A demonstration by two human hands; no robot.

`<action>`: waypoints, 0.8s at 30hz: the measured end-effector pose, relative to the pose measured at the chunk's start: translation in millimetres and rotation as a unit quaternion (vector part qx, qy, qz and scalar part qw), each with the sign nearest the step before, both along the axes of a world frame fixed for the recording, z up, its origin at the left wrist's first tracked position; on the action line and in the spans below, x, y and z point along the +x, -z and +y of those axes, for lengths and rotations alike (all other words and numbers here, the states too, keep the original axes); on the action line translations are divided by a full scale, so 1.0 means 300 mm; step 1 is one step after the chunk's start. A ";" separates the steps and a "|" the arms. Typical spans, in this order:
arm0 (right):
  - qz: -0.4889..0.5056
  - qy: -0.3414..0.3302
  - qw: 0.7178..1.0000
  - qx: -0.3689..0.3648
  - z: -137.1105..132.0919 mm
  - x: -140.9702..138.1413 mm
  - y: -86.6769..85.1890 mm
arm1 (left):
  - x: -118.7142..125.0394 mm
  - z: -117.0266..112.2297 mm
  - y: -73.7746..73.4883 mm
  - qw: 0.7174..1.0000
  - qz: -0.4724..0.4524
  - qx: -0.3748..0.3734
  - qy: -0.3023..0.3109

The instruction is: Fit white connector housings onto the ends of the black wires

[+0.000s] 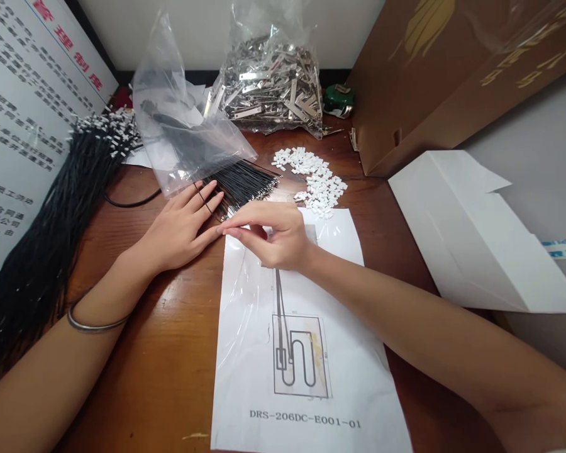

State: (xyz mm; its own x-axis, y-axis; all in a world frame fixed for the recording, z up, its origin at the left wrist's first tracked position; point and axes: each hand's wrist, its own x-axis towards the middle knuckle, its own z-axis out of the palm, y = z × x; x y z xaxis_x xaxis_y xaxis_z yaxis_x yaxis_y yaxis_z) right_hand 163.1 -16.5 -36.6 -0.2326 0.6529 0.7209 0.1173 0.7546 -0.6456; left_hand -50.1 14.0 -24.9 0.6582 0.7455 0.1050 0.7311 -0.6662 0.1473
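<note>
My left hand [183,223] lies flat on the wooden table [160,352], fingers stretched out, with a thin black wire running across the fingers. Its fingertips touch the bundle of loose black wires [243,182] that spills from a clear plastic bag [183,132]. My right hand [273,236] rests just right of it, on the upper edge of a printed drawing sheet [306,352]. Its fingers are pinched together and point left toward the wire ends; what they hold is too small to make out. A pile of small white plastic connectors [316,176] lies just beyond the right hand.
A large bundle of black wires with white ends [61,214] runs along the left side. At the back a clear bag holds metal strips [273,88]. A brown cardboard box [443,69] and a white folded box [471,233] stand on the right. A printed sign [19,113] leans at left.
</note>
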 end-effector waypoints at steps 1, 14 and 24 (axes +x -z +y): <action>0.000 0.015 1.000 -0.004 0.000 -0.001 -0.001 | 0.001 0.000 -0.001 1.000 -0.005 0.000 0.000; 0.037 0.041 0.997 -0.048 0.012 -0.009 0.002 | 0.011 -0.014 -0.038 0.983 -0.184 0.021 -0.011; 0.023 -0.029 0.999 -0.011 0.002 -0.005 0.004 | 0.008 -0.020 -0.042 0.972 -0.186 0.079 -0.117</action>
